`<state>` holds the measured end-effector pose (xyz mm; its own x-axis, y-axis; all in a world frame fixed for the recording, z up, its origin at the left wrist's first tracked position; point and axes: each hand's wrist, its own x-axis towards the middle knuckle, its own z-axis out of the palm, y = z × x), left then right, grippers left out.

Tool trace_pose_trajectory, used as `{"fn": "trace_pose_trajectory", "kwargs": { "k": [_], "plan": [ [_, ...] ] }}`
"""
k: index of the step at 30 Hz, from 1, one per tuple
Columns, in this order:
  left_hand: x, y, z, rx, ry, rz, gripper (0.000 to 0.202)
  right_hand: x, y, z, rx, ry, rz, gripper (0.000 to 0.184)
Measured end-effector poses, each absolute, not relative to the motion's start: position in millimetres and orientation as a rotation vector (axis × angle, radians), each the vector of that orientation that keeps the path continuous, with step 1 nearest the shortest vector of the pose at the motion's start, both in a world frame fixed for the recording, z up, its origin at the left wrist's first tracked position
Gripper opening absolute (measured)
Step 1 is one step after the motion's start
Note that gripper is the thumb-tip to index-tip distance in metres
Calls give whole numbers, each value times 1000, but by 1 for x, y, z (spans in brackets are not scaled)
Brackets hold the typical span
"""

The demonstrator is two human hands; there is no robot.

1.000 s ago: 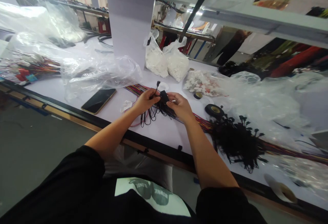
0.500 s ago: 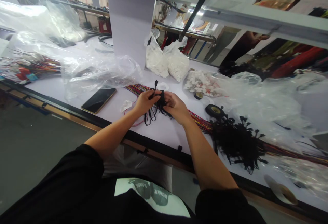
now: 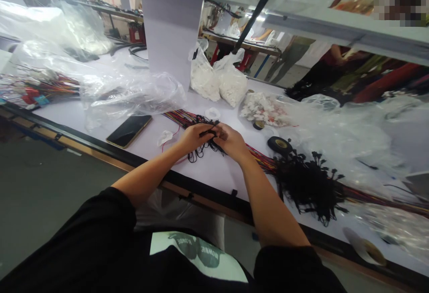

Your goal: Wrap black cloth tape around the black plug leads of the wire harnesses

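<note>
My left hand (image 3: 195, 136) and my right hand (image 3: 232, 140) meet over the table, both with fingers closed on a black cable (image 3: 210, 131). Its exact shape between the fingertips is partly hidden. Under and around the hands lie looped black cables (image 3: 197, 153) with small connectors. A bundle of red, yellow and dark wires (image 3: 177, 115) runs beneath the hands and comes out on the right as more coloured wires (image 3: 263, 159). These lead to a large pile of black connector cables (image 3: 306, 186).
A phone (image 3: 130, 131) lies left of my hands. Black tape (image 3: 280, 145) sits right of them, with a clear bag of white connectors (image 3: 264, 109) behind. White-filled bags (image 3: 231, 83) stand against the back. A roll of tape (image 3: 372, 252) rests near the front edge. People stand beyond the shelf.
The black connector that stuck up above my left hand has tipped down between the hands. My left fingers have moved slightly down and right, closer to the right hand.
</note>
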<state>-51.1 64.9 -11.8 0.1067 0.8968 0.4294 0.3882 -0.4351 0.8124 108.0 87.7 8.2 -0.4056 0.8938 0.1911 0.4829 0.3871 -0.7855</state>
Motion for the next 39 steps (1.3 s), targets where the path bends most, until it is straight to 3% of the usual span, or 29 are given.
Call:
{"fn": "trace_pose_trajectory", "kwargs": {
  "k": [4, 8, 16, 20, 31, 35, 39],
  "plan": [
    [-55, 64, -9, 1931, 1185, 1159, 16, 107, 87, 10, -1146, -2108, 885, 40],
    [-54, 62, -9, 1867, 1181, 1234, 13, 107, 89, 6, -1090, -2018, 975, 40],
    [-44, 60, -12, 1857, 1270, 1394, 9, 109, 90, 6, -1033, -2008, 1040, 57],
    [-45, 61, -11, 1747, 1306, 1471, 9, 106, 89, 8, -1033, -2081, 966, 48],
    [-43, 62, -7, 1560, 1356, 1329, 5, 99, 85, 6, -1382, -2241, 83, 21],
    [-41, 63, -14, 1479, 1123, 1333, 35, 112, 97, 4, -1359, -1915, 348, 17],
    [-40, 63, -17, 1407, 968, 1264, 11, 111, 94, 11, -1107, -1580, 848, 22]
  ]
}}
